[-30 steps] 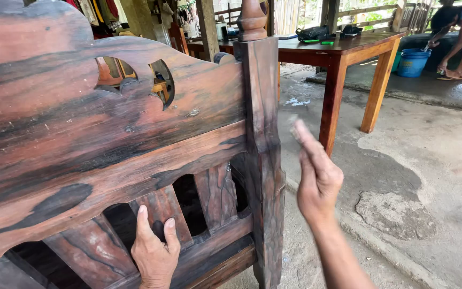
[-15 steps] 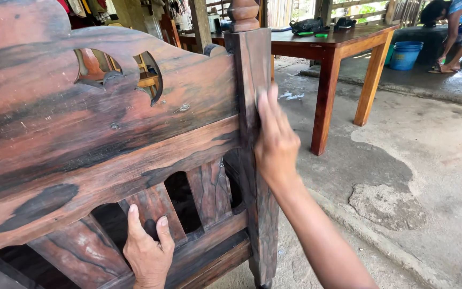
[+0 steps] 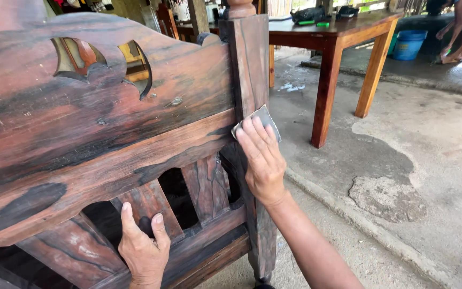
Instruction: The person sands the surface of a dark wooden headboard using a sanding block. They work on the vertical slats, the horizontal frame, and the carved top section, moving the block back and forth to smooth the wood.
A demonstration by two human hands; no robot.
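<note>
A large dark reddish carved wooden headboard (image 3: 97, 123) with cut-out shapes fills the left of the view. Its square corner post (image 3: 252, 69) stands upright with a turned knob on top. My right hand (image 3: 263, 158) presses a small grey piece of sandpaper (image 3: 263, 116) flat against the post's face. My left hand (image 3: 143, 251) grips the lower rail of the headboard, fingers over a slanted slat.
A brown wooden table (image 3: 343, 37) stands behind on the concrete floor, with dark tools on top. A blue bucket (image 3: 408, 44) sits at the far right beside another person's legs (image 3: 458, 32). A low concrete kerb (image 3: 359, 225) runs along the floor.
My right hand has moved left from the open air onto the corner post and now holds the sandpaper against it. My left hand stays on the lower rail.
</note>
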